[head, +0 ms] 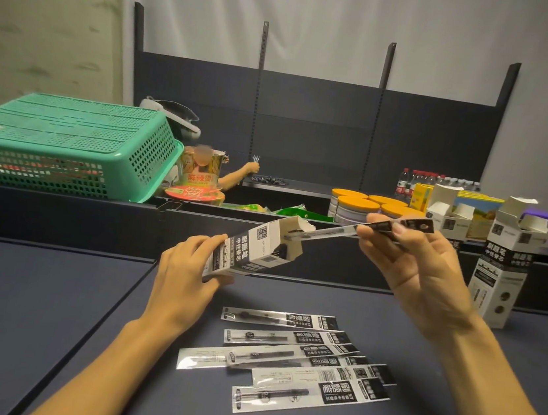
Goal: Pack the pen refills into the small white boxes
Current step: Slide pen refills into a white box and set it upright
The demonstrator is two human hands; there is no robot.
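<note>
Head cam: left hand (189, 266) is wrapped around the small white box (253, 249), tilted with its flaps open. Right hand (421, 260) pinches a packaged pen refill (366, 228) whose tip sits right at the box's mouth (maybe just inside, hard to tell). Below the box, loose refill packs (295, 361) are fanned on the dark table (47, 300). Right of the box, another white box (503, 270) stands open.

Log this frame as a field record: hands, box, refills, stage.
left hand: grips box, tilted, open end toward the right
right hand: pinches refill pack, tip at box mouth
loose refills: several packs on table, near the person
spare boxes: upright, flaps open, right
stage: pack going in, not yet fully inside
</note>
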